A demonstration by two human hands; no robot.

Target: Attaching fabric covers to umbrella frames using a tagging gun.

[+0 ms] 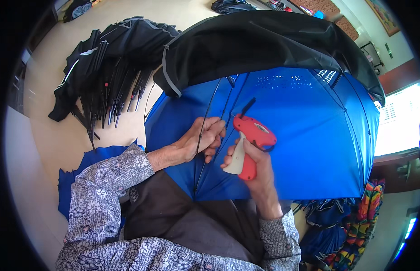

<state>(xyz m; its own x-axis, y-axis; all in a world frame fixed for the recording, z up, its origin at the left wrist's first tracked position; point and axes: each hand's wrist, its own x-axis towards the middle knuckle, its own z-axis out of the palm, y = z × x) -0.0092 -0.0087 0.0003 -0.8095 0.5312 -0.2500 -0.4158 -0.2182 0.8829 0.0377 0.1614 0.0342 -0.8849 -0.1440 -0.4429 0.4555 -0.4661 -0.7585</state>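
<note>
An open umbrella with a blue inner side [305,135] and thin dark ribs spreads over my lap and away from me. My left hand [203,137] reaches in among the ribs, its fingers closed in a pinch on the umbrella at a rib. One thin rib crosses in front of that hand. My right hand [259,165] is wrapped round the handle of a red and white tagging gun [254,133]. The gun's tip points left, close to my left fingertips, and a black piece stands up from its top. Exactly what lies between the left fingertips is too small to tell.
Black fabric [264,40] drapes over the umbrella's far edge. Several folded black umbrellas [110,72] lie on the pale floor [42,86] at the far left. Folded blue umbrellas [325,230] and multicoloured ones [366,212] sit at the lower right. Blue fabric [94,160] lies by my left sleeve.
</note>
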